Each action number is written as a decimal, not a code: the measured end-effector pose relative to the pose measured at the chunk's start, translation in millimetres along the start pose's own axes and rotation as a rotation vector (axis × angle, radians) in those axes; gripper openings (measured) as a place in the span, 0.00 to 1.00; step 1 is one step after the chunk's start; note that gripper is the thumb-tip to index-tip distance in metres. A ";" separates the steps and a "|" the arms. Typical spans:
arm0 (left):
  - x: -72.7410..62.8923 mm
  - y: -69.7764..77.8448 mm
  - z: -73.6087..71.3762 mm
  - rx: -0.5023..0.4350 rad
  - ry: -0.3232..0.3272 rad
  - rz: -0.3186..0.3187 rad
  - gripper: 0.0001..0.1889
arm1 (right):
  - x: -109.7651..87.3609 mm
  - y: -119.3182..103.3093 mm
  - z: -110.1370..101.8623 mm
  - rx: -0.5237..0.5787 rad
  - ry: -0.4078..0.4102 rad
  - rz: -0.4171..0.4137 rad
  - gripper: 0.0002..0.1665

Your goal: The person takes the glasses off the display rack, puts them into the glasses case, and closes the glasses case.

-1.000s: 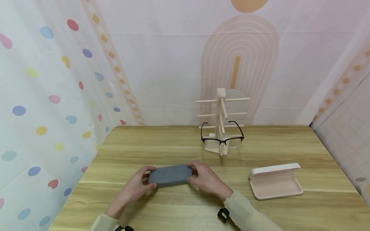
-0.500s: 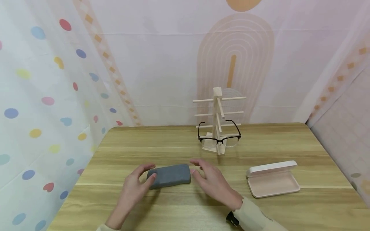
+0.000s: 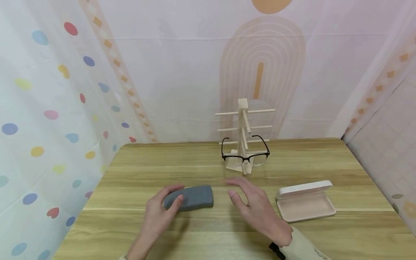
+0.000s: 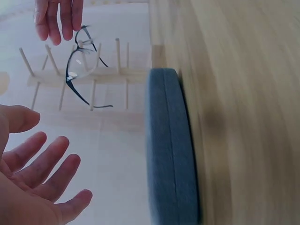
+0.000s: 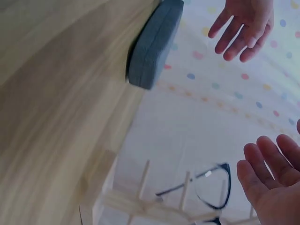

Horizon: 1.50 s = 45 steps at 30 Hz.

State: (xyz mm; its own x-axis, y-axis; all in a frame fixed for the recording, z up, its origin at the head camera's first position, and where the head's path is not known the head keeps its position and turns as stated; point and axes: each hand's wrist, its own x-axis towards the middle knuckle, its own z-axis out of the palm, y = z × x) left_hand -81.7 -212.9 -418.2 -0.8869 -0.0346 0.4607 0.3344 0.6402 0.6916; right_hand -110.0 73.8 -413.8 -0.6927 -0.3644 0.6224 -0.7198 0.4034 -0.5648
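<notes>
A closed grey-blue glasses case (image 3: 196, 198) lies on the wooden table. My left hand (image 3: 160, 207) is raised above the case's left end, thumb and fingers spread apart; the left wrist view has a gap between those fingers (image 4: 49, 164) and the case (image 4: 171, 150). To the right of the case my right hand (image 3: 256, 206) hovers with loosely bent fingers and nothing in them. Black-framed glasses (image 3: 245, 159) hang on a wooden peg stand (image 3: 242, 122) behind the hands.
An open white glasses case (image 3: 305, 209) with a pale pink inside sits on the table (image 3: 156, 159) at the right, close to my right forearm. Patterned curtains (image 3: 182, 79) hang behind the table and along its left side.
Both hands have let go of the grey-blue case's ends. My right hand has drawn away to the right; my left has lifted and now overlaps the case's left end. The case stays on the table.
</notes>
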 end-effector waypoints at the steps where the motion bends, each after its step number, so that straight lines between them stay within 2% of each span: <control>1: 0.4 2.3 0.8 -0.006 -0.001 -0.009 0.15 | -0.6 0.4 -2.9 -0.009 0.010 -0.011 0.17; 6: 1.9 13.0 4.7 -0.031 -0.014 -0.032 0.14 | -2.0 4.7 -17.4 -0.075 0.086 -0.098 0.18; 8: 3.3 16.3 6.9 -0.049 -0.020 -0.027 0.13 | -1.1 7.5 -22.8 -0.101 0.126 -0.147 0.18; 11: 6.0 20.5 10.3 -0.078 -0.020 -0.007 0.13 | 0.0 13.0 -30.7 -0.120 0.167 -0.176 0.20; 17: 11.7 26.0 17.5 -0.106 -0.033 0.018 0.14 | -0.1 26.4 -45.7 -0.153 0.215 -0.158 0.22; 23: 17.4 28.8 25.0 -0.130 -0.093 0.008 0.18 | 1.7 38.9 -58.1 -0.194 0.285 -0.148 0.21; 27: 20.1 30.1 29.4 -0.121 -0.115 0.012 0.21 | 4.6 43.6 -65.1 -0.230 0.280 -0.103 0.22; 32: 25.9 32.3 35.2 -0.162 -0.168 0.018 0.24 | 8.3 46.9 -71.7 -0.254 0.230 0.021 0.24; 41: 43.8 33.8 47.6 -0.221 -0.262 -0.055 0.30 | 16.0 53.4 -82.2 -0.235 0.112 0.216 0.28; 45: 53.4 34.3 53.7 -0.285 -0.295 -0.093 0.32 | 19.9 56.5 -85.3 -0.229 0.058 0.288 0.30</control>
State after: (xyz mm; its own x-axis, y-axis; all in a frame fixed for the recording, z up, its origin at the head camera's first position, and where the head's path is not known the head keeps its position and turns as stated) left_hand -134.7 -151.7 -399.8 -0.9570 0.1651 0.2386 0.2864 0.4052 0.8682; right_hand -160.6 160.9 -387.2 -0.8571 -0.1633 0.4886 -0.4624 0.6620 -0.5898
